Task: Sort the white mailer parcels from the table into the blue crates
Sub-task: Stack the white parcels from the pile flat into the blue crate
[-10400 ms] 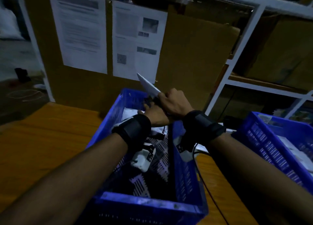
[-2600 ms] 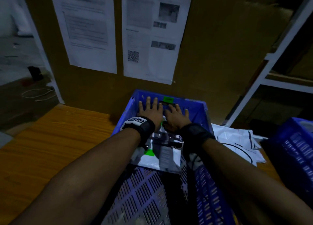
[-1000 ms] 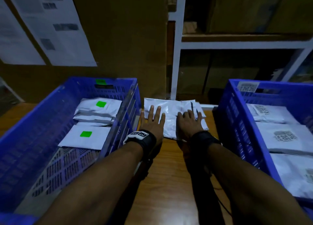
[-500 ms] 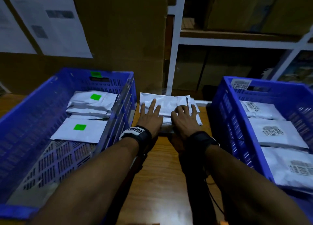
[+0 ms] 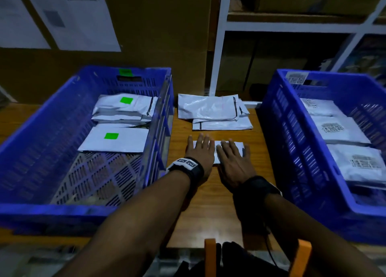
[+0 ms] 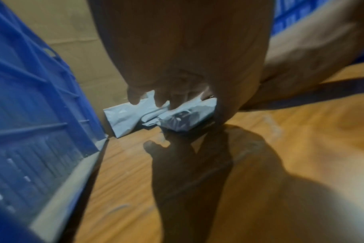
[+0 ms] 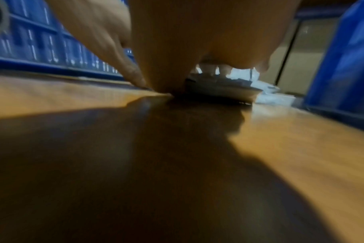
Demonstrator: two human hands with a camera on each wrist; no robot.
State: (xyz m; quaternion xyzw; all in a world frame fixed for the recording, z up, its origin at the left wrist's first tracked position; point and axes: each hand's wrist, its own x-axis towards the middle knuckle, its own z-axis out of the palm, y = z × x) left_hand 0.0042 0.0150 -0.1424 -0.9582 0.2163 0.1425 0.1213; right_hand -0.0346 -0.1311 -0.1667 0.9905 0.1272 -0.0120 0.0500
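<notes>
**Read the label, then lift by both short edges**

Both hands lie flat on one white mailer parcel (image 5: 217, 151) on the wooden table (image 5: 211, 203), between the two blue crates. The left hand (image 5: 199, 152) covers its 9 o'clock end and the right hand (image 5: 231, 159) its 3 o'clock end; fingers are straight, spread, pressing down, gripping nothing. A dark printed code seems to peek out between them, which probably suits the right crate (image 5: 292, 151), at 3 o'clock, whose parcels carry similar codes; the left crate (image 5: 87, 168), at 9 o'clock, holds green-stickered ones. Uncover the label fully before choosing. Then slide the thumbs under the edges, since the film looks slippery. The remaining pile (image 5: 213, 111) waits at 12 o'clock.
</notes>
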